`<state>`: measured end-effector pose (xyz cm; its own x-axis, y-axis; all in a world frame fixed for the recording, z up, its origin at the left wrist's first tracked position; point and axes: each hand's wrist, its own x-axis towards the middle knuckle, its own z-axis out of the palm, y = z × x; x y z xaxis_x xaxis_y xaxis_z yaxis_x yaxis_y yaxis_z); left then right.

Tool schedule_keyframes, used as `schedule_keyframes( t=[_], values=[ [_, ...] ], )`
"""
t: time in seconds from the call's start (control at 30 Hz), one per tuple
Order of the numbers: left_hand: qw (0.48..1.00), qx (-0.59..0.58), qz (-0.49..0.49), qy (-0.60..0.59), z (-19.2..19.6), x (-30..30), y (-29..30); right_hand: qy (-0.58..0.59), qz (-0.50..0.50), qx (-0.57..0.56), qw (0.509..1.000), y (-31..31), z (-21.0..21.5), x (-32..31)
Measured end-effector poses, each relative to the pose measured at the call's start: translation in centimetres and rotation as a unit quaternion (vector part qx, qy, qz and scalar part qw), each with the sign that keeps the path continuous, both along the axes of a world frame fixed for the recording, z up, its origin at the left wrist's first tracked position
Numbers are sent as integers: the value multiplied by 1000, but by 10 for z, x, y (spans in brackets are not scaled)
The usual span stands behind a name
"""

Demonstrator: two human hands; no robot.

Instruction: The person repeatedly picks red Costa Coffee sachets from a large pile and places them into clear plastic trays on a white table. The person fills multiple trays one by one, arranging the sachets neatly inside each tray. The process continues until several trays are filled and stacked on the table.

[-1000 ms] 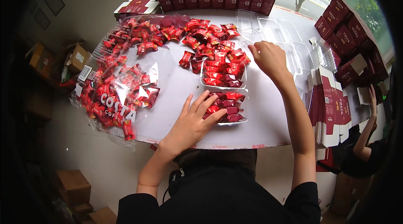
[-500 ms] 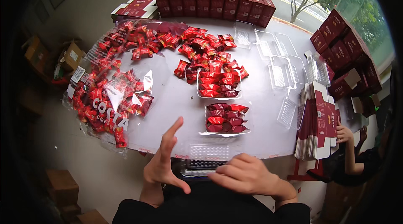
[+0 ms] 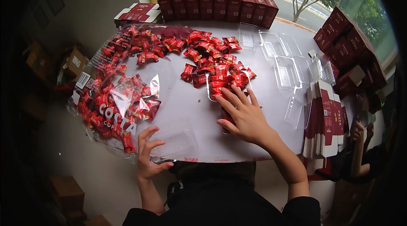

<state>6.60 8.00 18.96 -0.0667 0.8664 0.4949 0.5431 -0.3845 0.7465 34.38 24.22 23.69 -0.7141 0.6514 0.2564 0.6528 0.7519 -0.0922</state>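
A far tray (image 3: 208, 91) of clear plastic is standing on the pale worktop (image 3: 186, 107), with red foil packets (image 3: 219, 82) filling it. On the person's side of the far tray, more packets, maroon and red (image 3: 227, 117), are lying mostly hidden beneath the right hand. An empty clear tray (image 3: 178, 139) is sitting to the left of the far tray and nearer the person, by the worktop's edge; blur is hiding whether it is resting flat or being held up.

Handling the empty tray seems to be the step in hand. Doing it well probably means taking the rim with light, even pressure, since thin plastic is likely to flex under a hard pinch, and keeping the base level. The right hand should be pressing gently, if at all, so the packets are not shifting.

The left hand (image 3: 149, 163) is curving around the empty tray's left side, fingers hooking inward, thumb pointing right with a gap between; whether this grip is pinching the rim cannot be told. The right hand (image 3: 246, 120) is facing palm down just nearer than the far tray, its grip spread and pinching nothing, fingers fanning toward that tray's near edge.
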Motion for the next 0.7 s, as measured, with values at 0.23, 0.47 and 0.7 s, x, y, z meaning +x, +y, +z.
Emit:
schedule_keyframes(
  t=[0.23,0.47,0.7],
  values=[
    [994,-39,-101,5,1,22,23,2,-33,-60,998,-3,14,46],
    [980,-75,-175,53,6,44,45,79,-49,-75,993,22,26,60],
    [978,-63,-195,28,6,46,47,60,-82,-216,971,136,33,-12]
  ],
)
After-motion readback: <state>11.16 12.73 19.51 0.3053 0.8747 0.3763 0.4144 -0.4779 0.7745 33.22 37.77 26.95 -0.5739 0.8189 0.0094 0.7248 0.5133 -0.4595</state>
